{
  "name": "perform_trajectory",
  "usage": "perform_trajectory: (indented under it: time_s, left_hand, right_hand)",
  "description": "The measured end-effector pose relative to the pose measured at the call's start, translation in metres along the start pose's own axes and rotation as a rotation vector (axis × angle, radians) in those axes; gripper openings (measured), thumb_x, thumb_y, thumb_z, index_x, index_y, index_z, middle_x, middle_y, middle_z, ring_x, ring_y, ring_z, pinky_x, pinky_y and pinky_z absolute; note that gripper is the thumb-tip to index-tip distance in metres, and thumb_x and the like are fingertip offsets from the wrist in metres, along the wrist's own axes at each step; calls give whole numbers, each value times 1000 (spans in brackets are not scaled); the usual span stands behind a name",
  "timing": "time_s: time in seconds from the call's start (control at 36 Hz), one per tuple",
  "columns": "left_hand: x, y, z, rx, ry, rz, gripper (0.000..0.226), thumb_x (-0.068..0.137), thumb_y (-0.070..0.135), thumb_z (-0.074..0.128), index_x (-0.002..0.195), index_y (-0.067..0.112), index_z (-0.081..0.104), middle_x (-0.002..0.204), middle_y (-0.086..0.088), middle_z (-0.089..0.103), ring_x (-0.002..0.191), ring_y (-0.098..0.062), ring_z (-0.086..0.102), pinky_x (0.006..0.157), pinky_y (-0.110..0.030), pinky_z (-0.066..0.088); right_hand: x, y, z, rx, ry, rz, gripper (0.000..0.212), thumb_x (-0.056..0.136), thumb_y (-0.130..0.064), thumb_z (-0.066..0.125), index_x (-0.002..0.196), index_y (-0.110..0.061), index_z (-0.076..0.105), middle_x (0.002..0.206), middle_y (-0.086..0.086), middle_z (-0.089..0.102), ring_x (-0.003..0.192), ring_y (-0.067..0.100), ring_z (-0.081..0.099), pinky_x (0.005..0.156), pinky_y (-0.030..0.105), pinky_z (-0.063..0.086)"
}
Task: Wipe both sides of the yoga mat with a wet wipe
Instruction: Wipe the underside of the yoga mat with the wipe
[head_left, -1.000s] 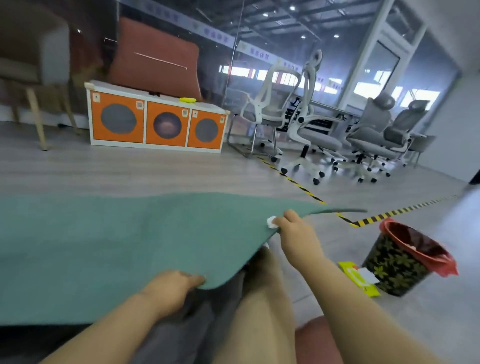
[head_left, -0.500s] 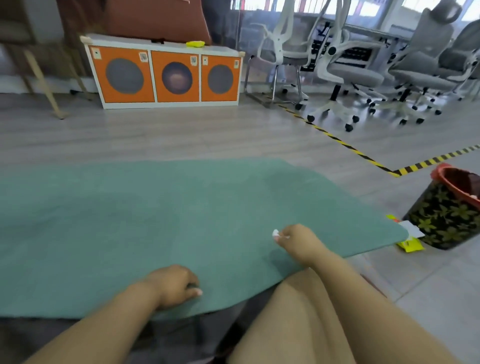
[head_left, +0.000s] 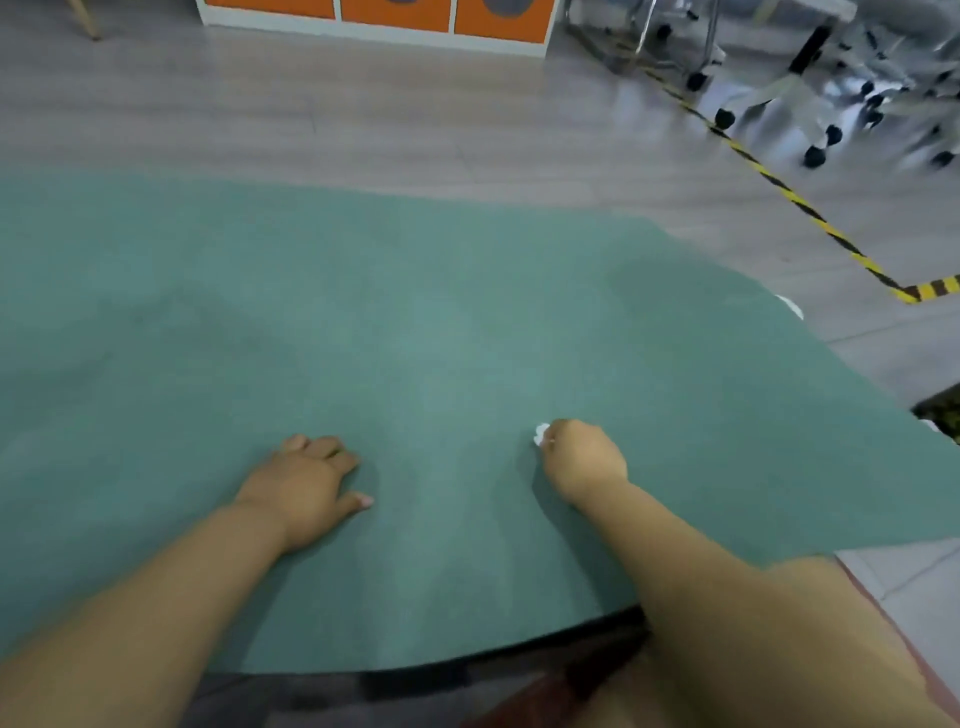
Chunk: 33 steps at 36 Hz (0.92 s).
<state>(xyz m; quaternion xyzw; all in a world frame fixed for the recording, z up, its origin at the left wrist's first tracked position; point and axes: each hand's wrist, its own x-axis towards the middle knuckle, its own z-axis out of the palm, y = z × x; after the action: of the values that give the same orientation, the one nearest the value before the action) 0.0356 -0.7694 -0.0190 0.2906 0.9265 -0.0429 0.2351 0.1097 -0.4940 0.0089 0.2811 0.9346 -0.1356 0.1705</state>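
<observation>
Left hand (head_left: 306, 480) rests loosely on the yoga mat (head_left: 467, 312); right hand (head_left: 582, 460) apparently pinches the wet wipe (head_left: 540, 433).

yoga mat (head_left: 415, 338): lifted edge now lies flat | left hand (head_left: 304, 486): released edge, rests on top

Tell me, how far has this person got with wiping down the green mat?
Done: the green yoga mat lies spread flat on the floor. In hand: the right hand grips a small white wet wipe against the mat, while the left hand rests on it. Left: wiping this face, then the underside. How much is already clean, I cannot tell.
</observation>
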Motion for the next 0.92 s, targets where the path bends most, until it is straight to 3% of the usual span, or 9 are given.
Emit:
perform_trajectory:
  time_s: [0.08,0.28,0.39,0.56,0.64,0.81,0.86,0.92]
  left_hand:
    - [25,-5,0,-33,-17,-63,63,91,64,34,143,27,33,148,1,29,130,-25,32,109,-36,31]
    - [77,-19,3,-52,-41,-248,84,82,78,29,150,30,14,158,0,6,142,-29,11,112,-43,17]
    - [93,-36,16,-69,-100,-335,105,67,91,24,151,30,3,159,0,-5,144,-36,0,113,-47,11]
    - [102,-38,40,-64,-100,-320,106,69,90,20,150,30,-12,158,-2,-18,144,-38,-4,115,-45,10]
    - [105,-41,43,-58,-107,-304,105,67,90,17,148,31,-16,157,-2,-20,144,-38,-3,115,-44,11]
    - [104,-62,36,-106,-111,-214,95,76,81,29,151,33,-5,158,5,-14,146,-27,6,116,-35,15]
    - [100,-73,34,-155,-104,-195,94,79,76,37,152,29,0,158,8,-13,147,-18,4,117,-31,14]
    - [96,-83,35,-175,-96,-207,97,79,75,39,152,26,-1,157,9,-13,147,-14,1,118,-29,10]
  right_hand:
    - [28,-8,8,-46,-2,-14,25,95,-17,39,74,-13,50,97,17,62,88,32,58,72,29,41]
    - [105,-14,11,-83,126,35,20,95,-15,35,75,-15,35,101,17,59,83,33,53,70,30,37]
    - [148,-19,13,-21,188,142,19,93,-12,40,95,-10,59,110,19,60,101,36,58,80,32,43]
    - [186,-57,50,71,177,277,26,92,-6,45,113,2,58,121,21,58,113,35,56,92,37,46]
    - [188,-101,75,58,208,105,27,92,-6,40,115,-2,53,122,16,57,113,30,56,92,34,44]
    - [135,-179,114,-63,-37,-705,26,87,-7,46,112,-8,56,115,13,60,106,31,58,83,33,45]
    - [133,-170,115,-127,-84,-838,33,90,-11,45,122,-12,53,128,10,55,114,28,54,89,33,42]
    - [147,-146,103,-129,-78,-798,37,93,-13,44,129,-15,52,136,7,50,123,23,49,97,29,37]
